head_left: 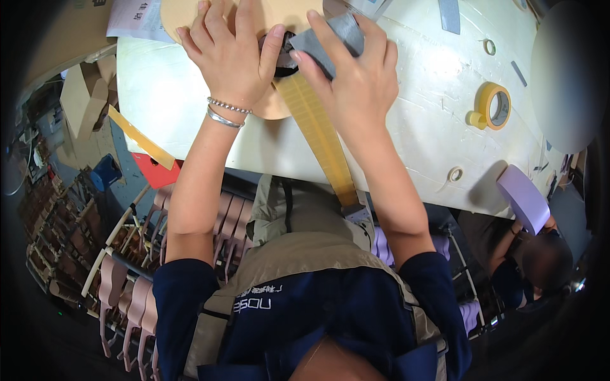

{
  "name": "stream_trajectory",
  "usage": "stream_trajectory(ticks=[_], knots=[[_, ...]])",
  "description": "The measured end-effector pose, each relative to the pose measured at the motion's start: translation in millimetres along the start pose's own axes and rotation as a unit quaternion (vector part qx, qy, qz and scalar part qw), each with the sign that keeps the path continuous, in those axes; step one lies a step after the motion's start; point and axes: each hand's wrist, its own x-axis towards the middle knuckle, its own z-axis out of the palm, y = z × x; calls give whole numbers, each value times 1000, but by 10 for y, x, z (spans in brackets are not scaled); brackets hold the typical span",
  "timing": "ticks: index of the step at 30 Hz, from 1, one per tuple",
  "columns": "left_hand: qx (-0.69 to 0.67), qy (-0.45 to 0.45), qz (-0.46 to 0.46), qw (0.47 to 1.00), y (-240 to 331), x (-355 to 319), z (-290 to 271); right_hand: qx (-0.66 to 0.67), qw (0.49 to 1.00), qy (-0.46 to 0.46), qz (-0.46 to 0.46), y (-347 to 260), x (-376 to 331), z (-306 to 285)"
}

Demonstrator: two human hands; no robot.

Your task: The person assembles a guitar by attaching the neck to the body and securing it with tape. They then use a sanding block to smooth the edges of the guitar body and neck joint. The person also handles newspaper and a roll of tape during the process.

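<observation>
A small tan guitar body (274, 108) lies on the white table below my hands. Its neck (314, 130), covered with yellow tape, points toward me and reaches past the table edge. My left hand (232, 54) rests on the body with its fingers spread, the thumb beside the dark sound hole (287, 60). Something dark and crumpled shows in that hole; I cannot make out what. In my right hand (362, 76) is a grey sheet of sandpaper (329, 43), gripped between thumb and fingers over the right side of the hole. Part of the body is hidden under both hands.
On the white table (419, 95) lie a yellow tape roll (492, 106), smaller rolls (455, 174) and grey strips (450, 16). Yellow tape (143, 136) hangs off its left edge. Racks of pink guitars (130, 298) stand below. At right, a person holds a purple curved piece (524, 198).
</observation>
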Motion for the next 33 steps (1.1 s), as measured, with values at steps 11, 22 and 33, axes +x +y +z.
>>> stream_trajectory(ticks=[11,22,33], knots=[[-15,20,10,1000,-94,-19,14,80,990,6,120,1185,-270,-578],[-112,-8,-54,992,-155,-77,-98,300,882,-294,214,76,-1243,-406],[-288,74,-184,937,184,-415,-720,127,977,-170,4,-25,-1266,-1016]])
